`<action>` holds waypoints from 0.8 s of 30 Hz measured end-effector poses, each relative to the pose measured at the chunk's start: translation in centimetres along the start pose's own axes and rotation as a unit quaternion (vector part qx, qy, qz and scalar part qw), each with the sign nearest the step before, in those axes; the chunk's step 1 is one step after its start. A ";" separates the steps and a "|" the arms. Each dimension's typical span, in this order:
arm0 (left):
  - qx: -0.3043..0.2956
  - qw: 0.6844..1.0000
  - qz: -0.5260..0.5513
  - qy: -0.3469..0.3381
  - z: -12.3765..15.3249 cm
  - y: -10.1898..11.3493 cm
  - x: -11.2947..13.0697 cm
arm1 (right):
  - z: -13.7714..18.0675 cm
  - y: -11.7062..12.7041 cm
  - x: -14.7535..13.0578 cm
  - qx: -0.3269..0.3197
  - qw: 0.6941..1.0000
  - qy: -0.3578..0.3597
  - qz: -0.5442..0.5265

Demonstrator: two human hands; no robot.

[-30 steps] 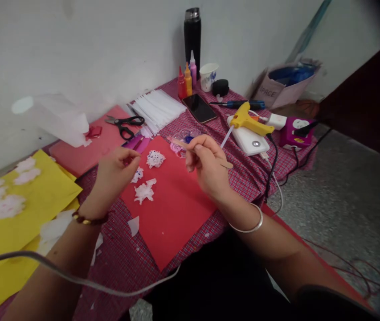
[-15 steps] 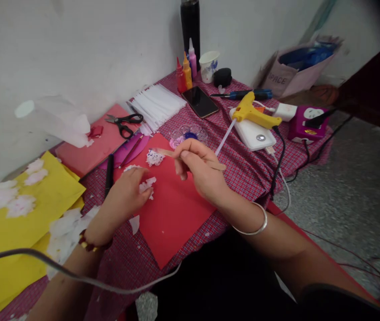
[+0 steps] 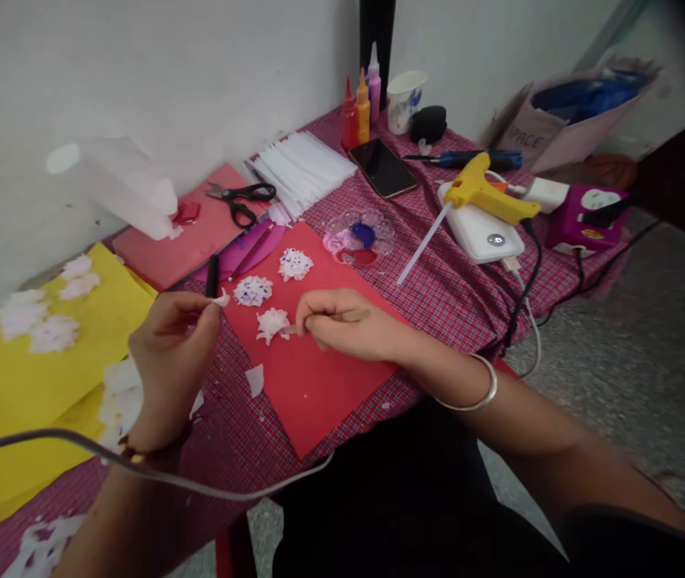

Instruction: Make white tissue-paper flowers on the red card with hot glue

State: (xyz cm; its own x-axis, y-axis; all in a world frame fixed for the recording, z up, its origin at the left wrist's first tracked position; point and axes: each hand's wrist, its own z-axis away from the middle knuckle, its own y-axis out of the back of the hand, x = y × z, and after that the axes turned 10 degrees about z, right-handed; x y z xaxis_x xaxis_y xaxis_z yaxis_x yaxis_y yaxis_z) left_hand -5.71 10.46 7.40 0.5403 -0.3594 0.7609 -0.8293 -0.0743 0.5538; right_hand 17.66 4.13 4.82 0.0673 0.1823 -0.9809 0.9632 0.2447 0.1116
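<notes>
My left hand point(image 3: 174, 345) is raised over the table's left part, thumb and forefinger pinching a small white paper scrap point(image 3: 222, 298). My right hand point(image 3: 348, 323) is closed around a thin wooden stick point(image 3: 290, 329), whose tip reaches the edge of a plain white paper flower point(image 3: 271, 323). That flower lies on a red paper sheet point(image 3: 318, 401). Beside it sit two more crumpled white flowers with purple specks, one in the middle point(image 3: 252, 291) and one farther back point(image 3: 295, 263). Whether the stick's tip presses on the flower is hard to tell.
A clear paint palette point(image 3: 361, 237) lies behind the red sheet. A yellow glue gun point(image 3: 478, 189) rests on a white power bank point(image 3: 480, 233). Scissors point(image 3: 239, 199), a phone point(image 3: 382, 168) and paint bottles point(image 3: 356, 112) stand or lie farther back. A cable crosses the front.
My left hand has left the near flower and moved left, now with a paper scrap in its fingers. My right hand has come down and nearer, bringing the stick's tip to that flower.
</notes>
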 end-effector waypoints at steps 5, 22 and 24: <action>-0.040 0.981 -0.066 -0.179 2.2 0.3 -2.2 | -0.7 -1.1 0.8 -0.040 0.998 -0.050 0.022; -0.165 0.921 -0.114 -0.333 2.9 -1.2 -4.7 | -2.5 -1.8 1.9 0.019 0.987 -0.153 -0.036; -0.190 0.898 -0.153 -0.367 2.5 -1.4 -4.8 | -2.3 -1.7 1.7 0.031 0.987 -0.152 -0.043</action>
State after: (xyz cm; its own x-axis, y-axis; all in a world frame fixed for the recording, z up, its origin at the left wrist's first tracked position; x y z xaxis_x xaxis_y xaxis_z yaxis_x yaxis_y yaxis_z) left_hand -7.48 9.91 2.13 0.3798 -0.9026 0.2026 -0.4739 -0.0017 0.8806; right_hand 15.56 6.26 3.34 0.0501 -0.1325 -0.9899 0.9822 0.1862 0.0248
